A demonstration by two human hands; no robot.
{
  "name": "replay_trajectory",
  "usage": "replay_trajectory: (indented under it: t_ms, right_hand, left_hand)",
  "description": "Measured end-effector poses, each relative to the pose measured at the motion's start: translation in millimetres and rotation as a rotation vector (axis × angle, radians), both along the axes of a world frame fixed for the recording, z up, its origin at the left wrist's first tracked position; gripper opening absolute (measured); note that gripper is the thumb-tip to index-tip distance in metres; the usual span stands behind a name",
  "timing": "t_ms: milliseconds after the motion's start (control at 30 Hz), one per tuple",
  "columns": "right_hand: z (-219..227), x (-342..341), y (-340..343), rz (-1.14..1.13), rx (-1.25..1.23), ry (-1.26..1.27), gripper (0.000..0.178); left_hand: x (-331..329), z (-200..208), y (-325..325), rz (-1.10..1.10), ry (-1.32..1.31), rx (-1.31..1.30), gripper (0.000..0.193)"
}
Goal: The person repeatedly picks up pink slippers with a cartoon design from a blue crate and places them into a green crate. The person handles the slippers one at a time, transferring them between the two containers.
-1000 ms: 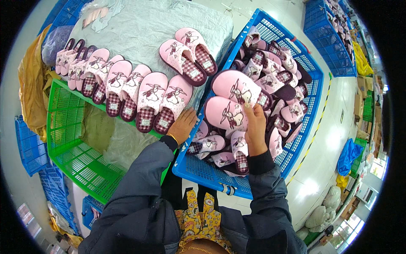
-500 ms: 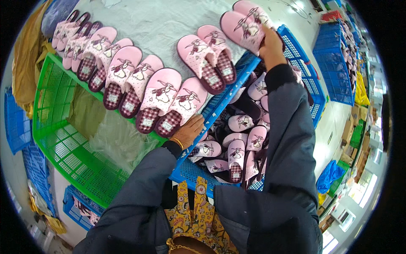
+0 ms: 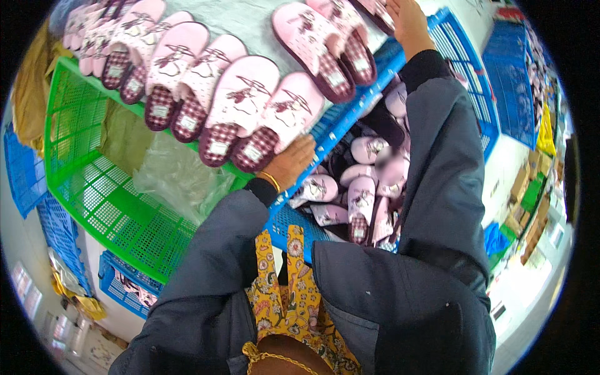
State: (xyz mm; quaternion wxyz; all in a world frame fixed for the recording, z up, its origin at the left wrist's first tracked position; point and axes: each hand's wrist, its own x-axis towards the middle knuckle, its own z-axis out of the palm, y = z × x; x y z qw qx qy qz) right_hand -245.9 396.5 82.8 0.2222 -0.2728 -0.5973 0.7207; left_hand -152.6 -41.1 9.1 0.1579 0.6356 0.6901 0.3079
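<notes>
Pairs of pink slippers (image 3: 240, 94) with a printed figure and checked insoles stand in a row on a pale covered surface (image 3: 250, 25). My left hand (image 3: 294, 164) lies flat with fingers stretched, against the nearest pair, by the blue crate's rim. Another pair of slippers (image 3: 328, 47) rests farther right. Beyond it a further pair (image 3: 377, 14) is cut off by the upper edge. My right hand (image 3: 409, 26) is beside that pair, fingers stretched along its edge and partly out of view. Loose slippers (image 3: 361, 203) fill the blue crate (image 3: 294, 228) below my right arm.
At left a green crate (image 3: 100, 206) holds clear plastic bags (image 3: 178, 172). A smaller blue crate (image 3: 119, 284) with slippers sits below it on the floor. Another blue crate (image 3: 509, 81) stands at far right, near cardboard boxes (image 3: 520, 187) and a yellow bag (image 3: 548, 128).
My right hand has moved farther away with the pair it was gripping, which now lies at the upper edge; its fingers have straightened. The view has shifted. My left hand stays beside the nearest pair.
</notes>
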Motion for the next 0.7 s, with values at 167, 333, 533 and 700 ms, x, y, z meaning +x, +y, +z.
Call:
replay_trajectory:
  t_ms: [167, 333, 533, 700]
  right_hand:
    - [28, 115, -89, -0.307, 0.281, -0.034, 0.025]
    - [-83, 246, -138, -0.49, 0.004, -0.484, 0.023]
    - [-163, 222, -117, -0.095, 0.981, -0.604, 0.038]
    - [-191, 203, -89, 0.104, 1.241, -0.984, 0.027]
  left_hand:
    - [-5, 13, 4, 0.018, 0.026, 0.035, 0.037]
    - [-1, 24, 14, 0.024, 0.115, -0.02, 0.036]
    - [-4, 25, 6, 0.043, 0.187, -0.066, 0.033]
    - [-2, 27, 14, 0.026, 0.207, -0.069, 0.032]
